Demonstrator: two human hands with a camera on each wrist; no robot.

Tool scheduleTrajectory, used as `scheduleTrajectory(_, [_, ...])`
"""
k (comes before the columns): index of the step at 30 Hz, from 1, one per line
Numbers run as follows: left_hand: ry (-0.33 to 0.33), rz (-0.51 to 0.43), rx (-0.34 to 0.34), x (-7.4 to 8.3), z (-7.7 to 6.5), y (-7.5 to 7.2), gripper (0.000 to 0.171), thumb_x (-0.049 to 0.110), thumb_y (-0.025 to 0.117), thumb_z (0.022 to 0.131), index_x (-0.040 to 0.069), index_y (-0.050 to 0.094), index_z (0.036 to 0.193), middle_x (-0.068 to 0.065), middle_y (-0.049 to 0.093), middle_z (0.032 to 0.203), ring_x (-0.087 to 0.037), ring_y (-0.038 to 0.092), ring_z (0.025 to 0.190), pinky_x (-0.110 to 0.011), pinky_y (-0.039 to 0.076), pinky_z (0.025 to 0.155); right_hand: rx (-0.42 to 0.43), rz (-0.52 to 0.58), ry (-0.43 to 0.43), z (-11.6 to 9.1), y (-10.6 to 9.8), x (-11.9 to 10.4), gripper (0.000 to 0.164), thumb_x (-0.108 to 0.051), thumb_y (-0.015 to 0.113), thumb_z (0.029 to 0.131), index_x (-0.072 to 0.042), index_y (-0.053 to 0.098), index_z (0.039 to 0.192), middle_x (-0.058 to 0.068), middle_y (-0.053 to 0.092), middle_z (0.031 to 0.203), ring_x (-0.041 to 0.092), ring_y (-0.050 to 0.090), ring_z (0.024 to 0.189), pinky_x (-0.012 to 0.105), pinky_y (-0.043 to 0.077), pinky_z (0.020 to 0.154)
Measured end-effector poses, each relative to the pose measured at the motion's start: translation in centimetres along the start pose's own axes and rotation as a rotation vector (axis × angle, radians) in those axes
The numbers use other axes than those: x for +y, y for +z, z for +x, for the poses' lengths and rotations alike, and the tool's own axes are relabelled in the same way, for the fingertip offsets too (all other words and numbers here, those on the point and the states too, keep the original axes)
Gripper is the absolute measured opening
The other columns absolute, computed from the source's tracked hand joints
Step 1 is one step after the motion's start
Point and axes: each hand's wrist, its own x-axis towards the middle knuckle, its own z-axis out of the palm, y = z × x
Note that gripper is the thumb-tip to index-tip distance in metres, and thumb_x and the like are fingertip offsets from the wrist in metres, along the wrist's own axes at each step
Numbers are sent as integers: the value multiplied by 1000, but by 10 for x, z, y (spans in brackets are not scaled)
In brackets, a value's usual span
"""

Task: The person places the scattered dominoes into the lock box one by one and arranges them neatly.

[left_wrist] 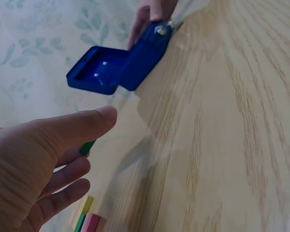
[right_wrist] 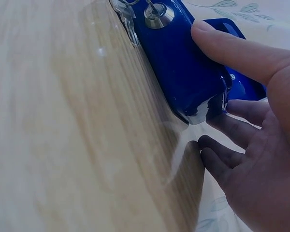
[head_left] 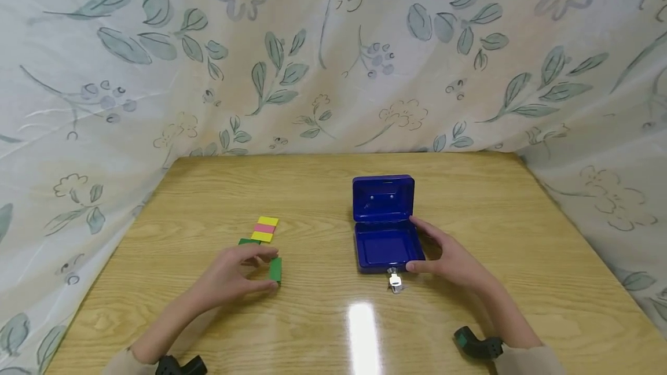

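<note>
My left hand (head_left: 231, 276) pinches a small green block (head_left: 275, 269) between thumb and fingertips, just above the table or on it; I cannot tell which. In the left wrist view the thumb hides most of that block (left_wrist: 87, 147). The blue metal cash box (head_left: 388, 246) stands with its lid (head_left: 383, 198) raised, and its inside shows bare. At the box's right side is my right hand (head_left: 453, 259), thumb on the front corner and fingers along the side toward the hinge. A key with a ring (head_left: 395, 281) sits in the front lock (right_wrist: 158, 15).
Beside the left hand lie yellow blocks (head_left: 268, 221), a pink block (head_left: 264, 228) and another green block (head_left: 249, 242), close together on the wooden table (head_left: 323, 317). A floral cloth (head_left: 333, 74) hangs behind the table and along its sides.
</note>
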Motion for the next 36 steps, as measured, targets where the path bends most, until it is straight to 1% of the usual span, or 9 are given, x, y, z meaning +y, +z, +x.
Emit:
scheduleTrajectory(3, [-14,15,17,3,4,2,52,29,86,76,6,69,120,2,69,113,-17,65,90,-34,57,76,0,10,3,0,0,-1,97,-35,85,78,-18,29,156,14,28,157,38,24,142,59,19,111])
scheduleTrajectory(5, [-12,44,32,5,8,3,52,32,86,76,7,69,119,2,69,114,-16,66,89,-34,57,75,-2,14,3,0,0,-1,97,-34,85,78,-18,29,156,15,28,157,38,24,142,60,19,111])
scheduleTrajectory(10, [16,78,62,11,18,5,52,32,87,75,9,70,119,4,69,113,-15,66,89,-35,56,73,-1,6,-7,-1,0,-1,98,-35,85,78,-17,29,156,15,28,157,38,25,142,60,20,111])
scheduleTrajectory(13, [52,63,79,14,23,7,52,26,89,73,7,70,118,2,70,113,-18,67,89,-37,56,73,-3,4,-16,-1,0,-1,99,-36,85,78,-16,28,156,16,28,157,38,26,141,59,21,111])
scheduleTrajectory(16, [81,50,95,15,28,10,52,21,90,73,6,69,118,-1,70,112,-21,67,91,-36,56,76,-5,5,-19,-2,0,-1,99,-35,85,78,-15,28,156,16,27,157,39,27,141,59,22,111])
scheduleTrajectory(19, [82,53,110,18,32,11,53,21,90,73,9,69,120,-1,69,114,-21,67,93,-34,55,79,-3,3,-18,-2,0,-2,99,-35,84,78,-15,27,156,17,27,157,39,27,141,60,22,110])
scheduleTrajectory(22, [89,61,128,21,37,12,53,22,90,73,11,68,120,0,69,114,-20,66,94,-36,55,79,-8,2,-13,-1,1,-3,99,-36,84,78,-17,27,157,17,26,157,40,25,141,60,21,110])
scheduleTrajectory(28, [157,26,157,27,52,17,52,19,89,74,9,67,120,0,69,113,-20,65,95,-36,54,79,-14,0,4,-2,1,-3,98,-36,83,79,-18,26,157,17,24,158,41,22,142,60,21,111])
scheduleTrajectory(36, [138,-46,163,41,68,31,52,25,87,77,10,67,124,1,67,116,-16,63,99,-38,54,83,-14,-15,2,-2,0,-3,99,-38,83,79,-18,26,157,16,24,158,40,22,143,60,20,111])
